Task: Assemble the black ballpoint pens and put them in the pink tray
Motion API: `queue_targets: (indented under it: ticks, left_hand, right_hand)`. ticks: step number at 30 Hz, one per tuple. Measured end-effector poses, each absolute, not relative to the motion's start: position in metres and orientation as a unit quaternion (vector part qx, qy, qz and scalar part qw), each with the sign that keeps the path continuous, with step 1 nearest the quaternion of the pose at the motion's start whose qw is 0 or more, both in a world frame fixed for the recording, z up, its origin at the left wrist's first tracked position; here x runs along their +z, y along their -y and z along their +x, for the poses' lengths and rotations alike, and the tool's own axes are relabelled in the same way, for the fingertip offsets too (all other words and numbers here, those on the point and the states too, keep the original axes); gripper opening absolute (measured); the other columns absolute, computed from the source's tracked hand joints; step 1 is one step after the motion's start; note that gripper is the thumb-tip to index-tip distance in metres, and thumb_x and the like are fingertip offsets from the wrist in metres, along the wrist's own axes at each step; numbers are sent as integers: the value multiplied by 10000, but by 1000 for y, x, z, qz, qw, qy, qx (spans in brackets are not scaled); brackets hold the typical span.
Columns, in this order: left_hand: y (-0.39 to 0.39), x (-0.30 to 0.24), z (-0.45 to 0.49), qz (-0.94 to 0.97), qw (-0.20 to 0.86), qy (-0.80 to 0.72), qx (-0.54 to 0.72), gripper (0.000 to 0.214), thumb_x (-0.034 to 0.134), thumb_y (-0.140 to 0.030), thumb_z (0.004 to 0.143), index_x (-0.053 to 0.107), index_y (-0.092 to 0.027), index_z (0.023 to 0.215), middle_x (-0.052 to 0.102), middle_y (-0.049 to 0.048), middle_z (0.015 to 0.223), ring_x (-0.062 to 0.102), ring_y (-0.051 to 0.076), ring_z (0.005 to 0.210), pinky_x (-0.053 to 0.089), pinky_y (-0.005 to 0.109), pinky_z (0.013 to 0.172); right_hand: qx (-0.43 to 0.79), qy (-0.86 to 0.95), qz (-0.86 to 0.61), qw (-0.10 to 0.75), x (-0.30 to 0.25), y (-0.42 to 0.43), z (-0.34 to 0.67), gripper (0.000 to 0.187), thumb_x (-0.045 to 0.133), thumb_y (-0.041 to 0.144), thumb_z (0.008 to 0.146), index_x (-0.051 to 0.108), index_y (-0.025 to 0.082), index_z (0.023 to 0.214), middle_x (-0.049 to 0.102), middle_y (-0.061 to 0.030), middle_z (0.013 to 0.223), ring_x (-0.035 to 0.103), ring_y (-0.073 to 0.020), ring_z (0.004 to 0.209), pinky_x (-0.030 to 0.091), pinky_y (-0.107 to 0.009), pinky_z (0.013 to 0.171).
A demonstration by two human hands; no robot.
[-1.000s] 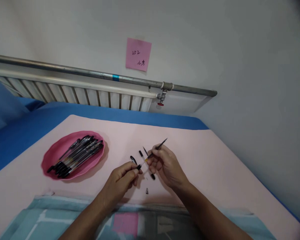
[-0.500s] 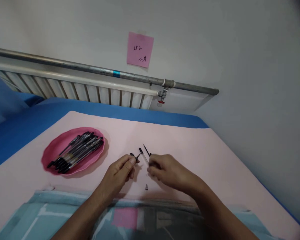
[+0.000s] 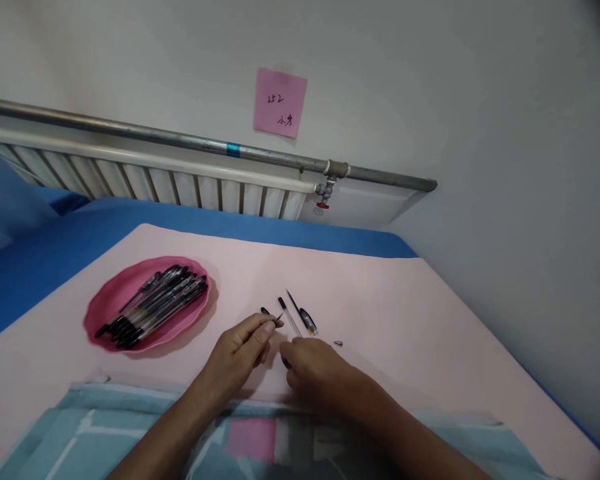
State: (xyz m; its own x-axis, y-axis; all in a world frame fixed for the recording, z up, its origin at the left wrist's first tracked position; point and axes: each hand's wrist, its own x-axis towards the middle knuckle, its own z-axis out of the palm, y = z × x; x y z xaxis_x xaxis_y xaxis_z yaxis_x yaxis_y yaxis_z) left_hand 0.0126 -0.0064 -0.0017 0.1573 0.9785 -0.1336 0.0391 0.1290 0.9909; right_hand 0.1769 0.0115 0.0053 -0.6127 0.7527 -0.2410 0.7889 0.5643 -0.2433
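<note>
My left hand (image 3: 247,343) pinches a thin dark pen part (image 3: 279,319) whose fine point sticks out past the fingertips; most of it is hidden by the fingers. Low over the table, just to the right, my right hand (image 3: 313,367) has its fingers curled together. Something dark shows at its fingertips, too small to name. Beyond the hands lie a clear pen barrel with a black end (image 3: 291,316), a thin black refill (image 3: 293,301) and a black pen cap (image 3: 308,321). A small pen tip (image 3: 338,343) rests to the right of them.
A pink oval tray (image 3: 97,300) holding several black pens (image 3: 153,307) stands at the left on the pale pink table top (image 3: 405,320). Behind the table are a white radiator (image 3: 180,183), a metal pipe (image 3: 155,137) and a pink note (image 3: 280,103) on the wall.
My right hand has moved left and nearer to me, uncovering the pen cap and the pen tip. It now covers the spot where a small piece lay. The left hand keeps its pinch.
</note>
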Motion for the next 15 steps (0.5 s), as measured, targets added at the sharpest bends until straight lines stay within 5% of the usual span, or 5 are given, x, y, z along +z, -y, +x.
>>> queue_targets:
  ticks: [4,9,15]
  left_hand:
    - [6,-4,13,515,563,-496,415,353,435,-474,826,580,-167,924,396,-58,544,310,63,466,216,179,422]
    - [7,-4,13,526,560,-496,404,362,426,-483,827,583,-173,929,399,-56,542,326,72,477,227,186,438]
    - [7,-5,13,540,555,-494,397,350,421,-478,828,582,-169,857,397,-55,544,322,71,476,236,191,446]
  right_hand:
    - [-265,-830,469,-142,21,-25,178,205,423,137,768,591,158,883,615,-58,807,539,-151,717,365,-260,627]
    - [-492,-612,482,-389,29,-37,177,139,534,278,762,571,171,843,566,4,655,495,-99,506,413,-243,511]
    - [-591,-552,418,-414,17,-33,170,160,602,277,712,599,172,833,597,-7,677,510,-98,505,396,-209,415]
